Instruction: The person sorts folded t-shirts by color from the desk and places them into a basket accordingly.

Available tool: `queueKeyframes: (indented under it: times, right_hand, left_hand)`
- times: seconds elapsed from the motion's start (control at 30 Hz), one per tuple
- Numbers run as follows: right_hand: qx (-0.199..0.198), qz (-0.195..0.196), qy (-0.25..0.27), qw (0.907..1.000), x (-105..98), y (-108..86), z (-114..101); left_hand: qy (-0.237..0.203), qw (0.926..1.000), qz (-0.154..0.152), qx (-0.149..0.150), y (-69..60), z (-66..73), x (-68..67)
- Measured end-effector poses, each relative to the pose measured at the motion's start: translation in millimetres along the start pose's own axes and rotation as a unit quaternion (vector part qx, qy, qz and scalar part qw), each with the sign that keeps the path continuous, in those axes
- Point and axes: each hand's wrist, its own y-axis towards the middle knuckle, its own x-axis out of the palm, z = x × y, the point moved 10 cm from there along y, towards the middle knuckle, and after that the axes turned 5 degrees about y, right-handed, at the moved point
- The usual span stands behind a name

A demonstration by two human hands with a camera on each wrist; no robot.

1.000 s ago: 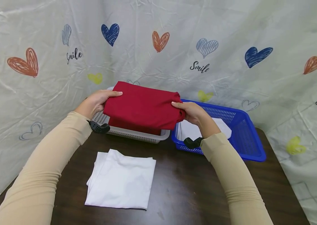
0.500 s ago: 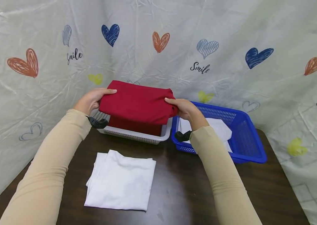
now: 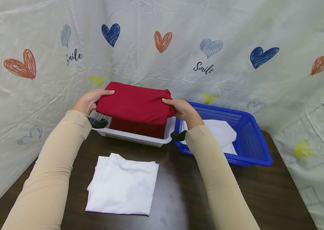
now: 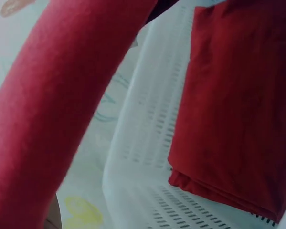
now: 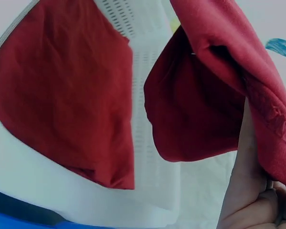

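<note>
A folded red cloth (image 3: pixel 134 102) is held level above the white basket (image 3: pixel 133 136). At its left end my left hand (image 3: pixel 90 98) grips it, thumb on top. My right hand (image 3: pixel 180 108) pinches the right end, thumb on top and the other fingers beneath; in the right wrist view that hand (image 5: pixel 255 191) holds the cloth's folded edge (image 5: pixel 271 109). Inside the basket lies another folded red cloth (image 4: pixel 233 114), flat on the bottom. The left hand's fingers are hidden in the left wrist view.
A folded white cloth (image 3: pixel 124 187) lies on the dark table (image 3: pixel 184 191) in front. To the right stands a blue basket (image 3: pixel 253 140) with folded white cloth (image 3: pixel 219 131) inside. A sheet with printed hearts (image 3: pixel 162 64) hangs behind the table.
Both hands have moved left with the red cloth, bringing it more squarely over the white basket. More of the white cloth in the blue basket is uncovered. The white cloth on the table stays put.
</note>
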Motion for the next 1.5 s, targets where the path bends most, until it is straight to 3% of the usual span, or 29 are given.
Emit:
queueKeyframes:
  times: [0.3,0.6,0.87,1.07,1.23,1.5]
  right_hand:
    - [0.028,0.038,-0.024,0.9986,5,12.5,21]
    - [0.041,0.074,-0.034,0.9958,5,24.3,38]
    - [0.046,0.104,-0.048,0.9924,0,25.8,45]
    - [0.046,0.1,-0.037,0.9933,5,26.2,48]
    - [0.045,0.11,-0.076,0.9901,6,26.9,48]
    - [0.036,0.113,-0.07,0.9905,7,25.4,47]
  left_hand:
    - [0.048,0.9984,0.022,-0.02,11.0,-24.3,-9.1]
    - [0.072,0.9959,0.043,-0.034,15.9,-39.9,-13.5]
    - [0.098,0.9929,0.062,-0.027,19.9,-45.1,-12.0]
    - [0.101,0.9912,0.08,-0.03,25.5,-52.6,-15.1]
    - [0.113,0.9893,0.083,-0.038,29.3,-62.0,-16.3]
    - [0.135,0.9865,0.089,-0.022,33.4,-65.2,-12.9]
